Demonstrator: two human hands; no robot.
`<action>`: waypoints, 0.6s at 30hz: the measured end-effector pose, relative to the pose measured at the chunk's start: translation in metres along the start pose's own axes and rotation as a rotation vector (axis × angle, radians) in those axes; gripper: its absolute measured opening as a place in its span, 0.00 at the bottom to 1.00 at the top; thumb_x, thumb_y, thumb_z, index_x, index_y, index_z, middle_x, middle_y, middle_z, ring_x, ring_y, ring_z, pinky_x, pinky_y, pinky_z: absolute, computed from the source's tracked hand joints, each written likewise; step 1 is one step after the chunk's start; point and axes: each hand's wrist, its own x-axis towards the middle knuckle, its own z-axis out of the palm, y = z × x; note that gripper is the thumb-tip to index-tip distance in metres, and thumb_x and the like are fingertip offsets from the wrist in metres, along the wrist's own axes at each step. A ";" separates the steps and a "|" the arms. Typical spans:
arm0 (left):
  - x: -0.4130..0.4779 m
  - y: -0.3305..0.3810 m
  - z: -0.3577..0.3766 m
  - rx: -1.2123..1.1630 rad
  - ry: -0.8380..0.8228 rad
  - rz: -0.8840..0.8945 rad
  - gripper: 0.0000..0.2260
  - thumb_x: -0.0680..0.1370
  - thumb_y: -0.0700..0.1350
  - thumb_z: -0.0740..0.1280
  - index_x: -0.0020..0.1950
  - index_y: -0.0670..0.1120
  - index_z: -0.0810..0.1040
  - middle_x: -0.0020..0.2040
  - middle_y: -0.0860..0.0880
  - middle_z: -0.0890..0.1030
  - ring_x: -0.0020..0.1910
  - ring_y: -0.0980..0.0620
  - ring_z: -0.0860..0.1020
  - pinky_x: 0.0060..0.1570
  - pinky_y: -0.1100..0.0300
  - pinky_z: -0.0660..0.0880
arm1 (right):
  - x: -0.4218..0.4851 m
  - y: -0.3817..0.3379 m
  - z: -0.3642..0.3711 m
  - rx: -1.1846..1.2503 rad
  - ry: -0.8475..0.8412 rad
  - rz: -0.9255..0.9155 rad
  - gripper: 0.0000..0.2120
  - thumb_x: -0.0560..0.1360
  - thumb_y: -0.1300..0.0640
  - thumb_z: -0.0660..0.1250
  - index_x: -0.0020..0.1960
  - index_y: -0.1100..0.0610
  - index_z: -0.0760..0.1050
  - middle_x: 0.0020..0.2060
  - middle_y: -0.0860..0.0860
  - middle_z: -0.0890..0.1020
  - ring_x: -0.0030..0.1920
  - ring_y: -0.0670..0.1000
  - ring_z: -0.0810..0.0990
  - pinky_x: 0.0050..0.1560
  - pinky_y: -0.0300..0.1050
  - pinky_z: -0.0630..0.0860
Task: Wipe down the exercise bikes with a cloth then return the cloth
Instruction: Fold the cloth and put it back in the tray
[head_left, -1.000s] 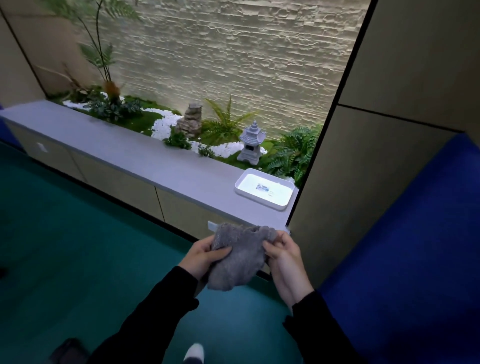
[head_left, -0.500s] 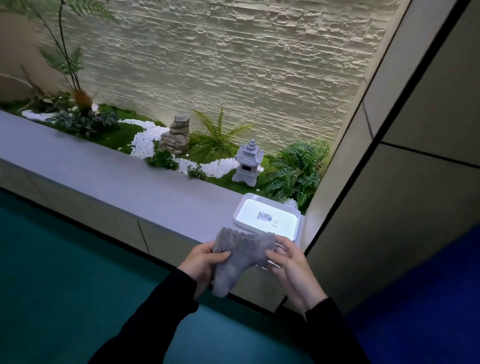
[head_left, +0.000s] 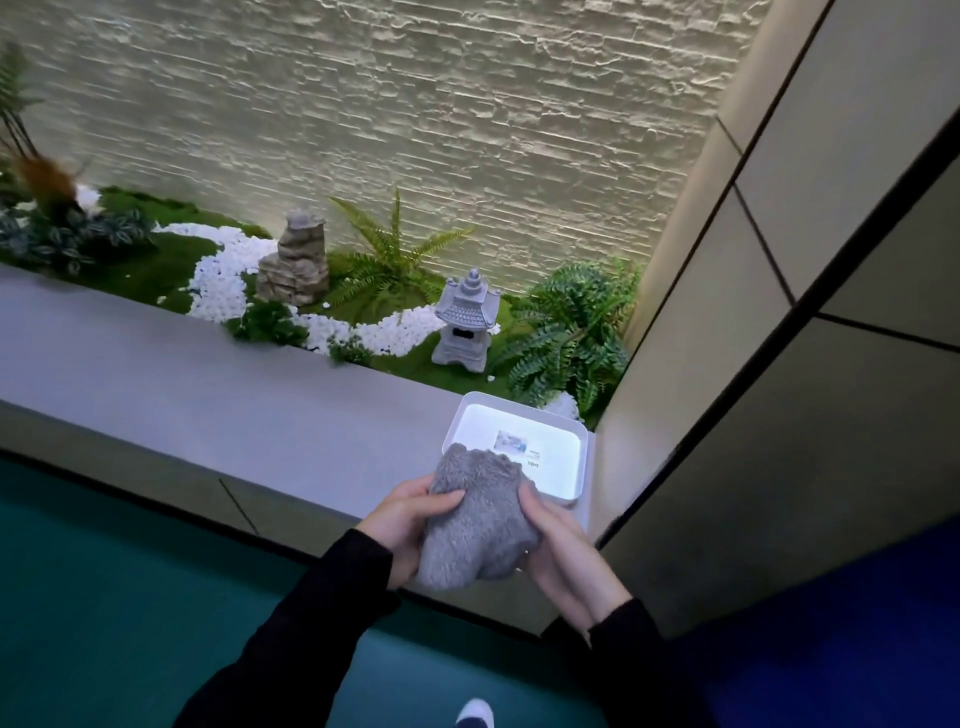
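A fluffy grey cloth (head_left: 475, 522) is bunched between both my hands, just in front of a white tray (head_left: 581, 470) on the grey ledge (head_left: 208, 384). My left hand (head_left: 405, 525) grips the cloth's left side with the thumb on top. My right hand (head_left: 558, 545) holds its right side, fingers curled under it. The cloth's upper edge overlaps the tray's near left corner. The tray holds only a small label. No exercise bike is in view.
Behind the ledge lies a small garden with a stone lantern (head_left: 466, 322), a rock pile (head_left: 296, 260), ferns and white pebbles. A beige panelled wall (head_left: 779, 312) stands right of the tray. Teal floor (head_left: 130, 597) lies below, and my shoe tip (head_left: 475, 714) shows.
I have come closer to the ledge. The cloth, held in both hands, has moved forward until it overlaps the tray's near corner.
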 end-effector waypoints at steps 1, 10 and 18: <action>0.011 0.001 0.001 -0.010 0.017 0.008 0.15 0.71 0.36 0.63 0.57 0.35 0.76 0.51 0.37 0.82 0.46 0.43 0.81 0.49 0.51 0.79 | 0.011 -0.002 -0.003 -0.017 0.072 -0.045 0.21 0.75 0.48 0.63 0.63 0.59 0.75 0.59 0.56 0.81 0.60 0.53 0.79 0.58 0.51 0.77; 0.115 -0.001 0.025 0.674 0.706 0.407 0.13 0.80 0.50 0.58 0.39 0.44 0.72 0.35 0.47 0.77 0.39 0.45 0.75 0.41 0.56 0.71 | 0.097 -0.032 -0.007 -0.487 0.457 -0.373 0.11 0.81 0.48 0.56 0.55 0.52 0.72 0.46 0.47 0.80 0.45 0.40 0.78 0.43 0.31 0.74; 0.172 0.016 -0.003 0.934 0.686 0.545 0.17 0.80 0.45 0.58 0.33 0.54 0.60 0.26 0.53 0.68 0.26 0.57 0.69 0.28 0.65 0.63 | 0.157 -0.030 -0.023 -0.446 0.594 -0.295 0.13 0.81 0.51 0.57 0.41 0.57 0.65 0.34 0.53 0.73 0.33 0.46 0.70 0.37 0.45 0.67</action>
